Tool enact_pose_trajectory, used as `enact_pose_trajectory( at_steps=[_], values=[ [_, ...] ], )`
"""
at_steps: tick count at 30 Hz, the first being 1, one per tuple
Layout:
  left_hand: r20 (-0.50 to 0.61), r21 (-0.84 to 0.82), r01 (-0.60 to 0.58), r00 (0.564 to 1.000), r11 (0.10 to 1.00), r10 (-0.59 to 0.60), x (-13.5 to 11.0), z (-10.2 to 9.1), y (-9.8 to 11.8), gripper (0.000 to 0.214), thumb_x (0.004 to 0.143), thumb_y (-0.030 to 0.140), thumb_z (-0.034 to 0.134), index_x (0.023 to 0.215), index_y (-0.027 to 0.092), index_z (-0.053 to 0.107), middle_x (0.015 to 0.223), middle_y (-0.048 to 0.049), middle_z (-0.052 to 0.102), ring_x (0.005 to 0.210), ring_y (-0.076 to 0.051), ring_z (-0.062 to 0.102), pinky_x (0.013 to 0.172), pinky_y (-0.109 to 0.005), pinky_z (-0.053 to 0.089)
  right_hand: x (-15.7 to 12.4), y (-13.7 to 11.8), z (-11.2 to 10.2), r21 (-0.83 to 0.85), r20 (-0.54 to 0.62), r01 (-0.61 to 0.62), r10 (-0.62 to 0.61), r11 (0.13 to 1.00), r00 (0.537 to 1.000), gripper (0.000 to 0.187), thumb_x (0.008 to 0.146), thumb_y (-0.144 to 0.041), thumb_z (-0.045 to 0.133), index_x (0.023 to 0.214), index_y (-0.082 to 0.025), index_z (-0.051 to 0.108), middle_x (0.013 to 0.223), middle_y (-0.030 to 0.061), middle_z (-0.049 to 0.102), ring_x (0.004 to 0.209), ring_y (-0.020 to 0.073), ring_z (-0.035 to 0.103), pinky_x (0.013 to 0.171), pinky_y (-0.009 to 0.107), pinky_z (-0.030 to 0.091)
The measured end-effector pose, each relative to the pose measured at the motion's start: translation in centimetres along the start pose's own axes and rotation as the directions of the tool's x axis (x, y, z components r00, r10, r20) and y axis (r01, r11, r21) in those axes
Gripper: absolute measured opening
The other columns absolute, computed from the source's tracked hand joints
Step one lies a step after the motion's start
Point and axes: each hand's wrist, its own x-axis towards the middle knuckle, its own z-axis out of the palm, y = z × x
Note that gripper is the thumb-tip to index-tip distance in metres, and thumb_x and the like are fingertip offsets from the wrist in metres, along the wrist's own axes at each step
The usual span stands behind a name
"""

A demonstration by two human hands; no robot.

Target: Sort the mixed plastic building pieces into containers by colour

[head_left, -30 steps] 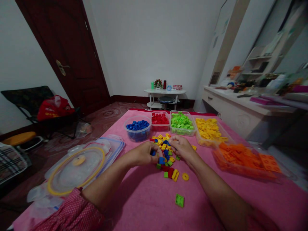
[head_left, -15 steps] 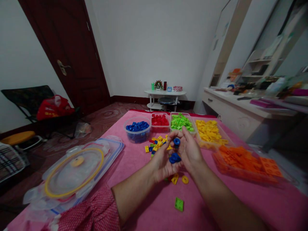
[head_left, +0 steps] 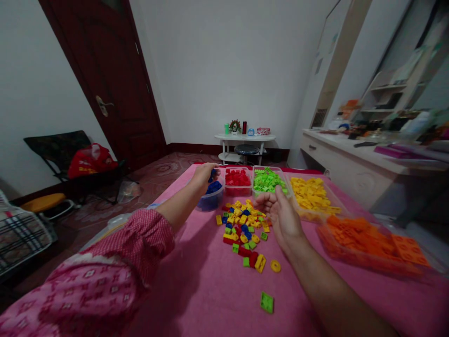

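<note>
My left hand reaches far forward over the round tub of blue bricks; its fingers are curled and blue pieces show between them. My right hand hovers palm-up and open above the right side of a mixed pile of small bricks, with nothing in it. The pile holds yellow, blue, red and green pieces on the pink cloth. A lone green brick lies nearer to me, and a yellow ring lies beside the pile.
Behind the pile stand tubs of red bricks, green bricks and yellow bricks; an orange-brick tray lies at the right. Clear lids peek out behind my left sleeve. A desk is at the right.
My hands were together over the pile, then lifted with blue pieces between them. Now my left hand has carried the blue pieces out over the blue tub and my right hand has opened.
</note>
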Motion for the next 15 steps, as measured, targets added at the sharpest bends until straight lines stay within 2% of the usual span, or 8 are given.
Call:
enact_pose_trajectory(
  at_steps=[2,4,7,9,11,13,15],
  values=[
    [-0.065,0.118,-0.081,0.994,0.990,0.089,2.0,-1.4,0.3,0.014,0.078,0.018,0.053,0.084,0.010,0.062,0.066,-0.0011,0.058,0.058,-0.007,0.054,0.057,-0.015,0.044,0.4,1.0,-0.3,-0.050,0.009,-0.023,0.023,0.998,1.000,0.058,0.075,-0.071,0.042,0.062,-0.017,0.058,0.071,0.0094,0.067,0.072,0.0194,0.063,0.068,0.030,0.049],
    [-0.087,0.245,-0.125,0.985,0.962,0.150,3.0,-2.5,0.4,0.013,0.073,0.019,0.059,0.079,0.010,0.066,0.065,-0.0023,0.061,0.064,-0.011,0.058,0.063,-0.020,0.046,0.8,2.1,-0.6,-0.151,0.021,-0.014,0.017,0.989,1.000,0.053,0.077,-0.065,0.045,0.065,-0.016,0.061,0.072,0.0089,0.067,0.070,0.0190,0.063,0.067,0.030,0.049],
    [-0.060,0.406,-0.201,0.968,0.892,0.245,2.5,-2.9,0.1,0.015,0.065,0.017,0.067,0.079,0.013,0.071,0.074,-0.0042,0.068,0.081,-0.017,0.062,0.077,-0.025,0.047,1.3,3.8,-0.9,-0.412,0.106,0.117,-0.080,0.904,0.991,0.038,0.081,-0.048,0.048,0.079,-0.015,0.066,0.083,0.0085,0.069,0.079,0.0205,0.064,0.075,0.034,0.050],
    [0.053,0.550,-0.347,0.923,0.760,0.382,1.3,-2.0,-0.3,0.018,0.068,0.017,0.064,0.084,0.015,0.073,0.085,-0.0047,0.072,0.091,-0.018,0.063,0.083,-0.025,0.046,1.3,4.7,-1.0,-0.603,0.205,0.254,-0.160,0.756,0.966,0.029,0.079,-0.032,0.051,0.096,-0.015,0.067,0.101,0.0089,0.069,0.096,0.0229,0.061,0.088,0.038,0.046],
    [0.249,0.642,-0.510,0.845,0.573,0.473,-0.5,-0.5,-1.1,0.022,0.075,0.019,0.057,0.089,0.015,0.073,0.091,-0.0053,0.073,0.090,-0.017,0.064,0.082,-0.024,0.047,1.1,5.5,-1.1,-0.730,0.297,0.342,-0.176,0.591,0.938,0.043,0.075,-0.023,0.053,0.117,-0.015,0.061,0.122,0.0109,0.061,0.115,0.0248,0.053,0.101,0.041,0.037],
    [0.409,0.635,-0.593,0.802,0.495,0.436,-2.4,0.9,-2.1,0.024,0.078,0.019,0.053,0.091,0.015,0.073,0.089,-0.0050,0.073,0.081,-0.015,0.066,0.077,-0.023,0.048,0.7,6.0,-1.2,-0.800,0.357,0.372,-0.125,0.471,0.926,0.056,0.076,-0.022,0.053,0.132,-0.012,0.049,0.137,0.0141,0.048,0.128,0.0261,0.041,0.108,0.043,0.030],
    [0.483,0.662,-0.608,0.793,0.439,0.370,-4.0,1.9,-3.4,0.026,0.079,0.017,0.051,0.095,0.016,0.072,0.091,-0.0049,0.074,0.081,-0.015,0.067,0.075,-0.023,0.049,0.5,6.4,-1.2,-0.836,0.399,0.389,-0.060,0.387,0.915,0.059,0.081,-0.024,0.049,0.138,-0.010,0.041,0.143,0.0155,0.041,0.133,0.0262,0.035,0.110,0.045,0.026]
  ],
)
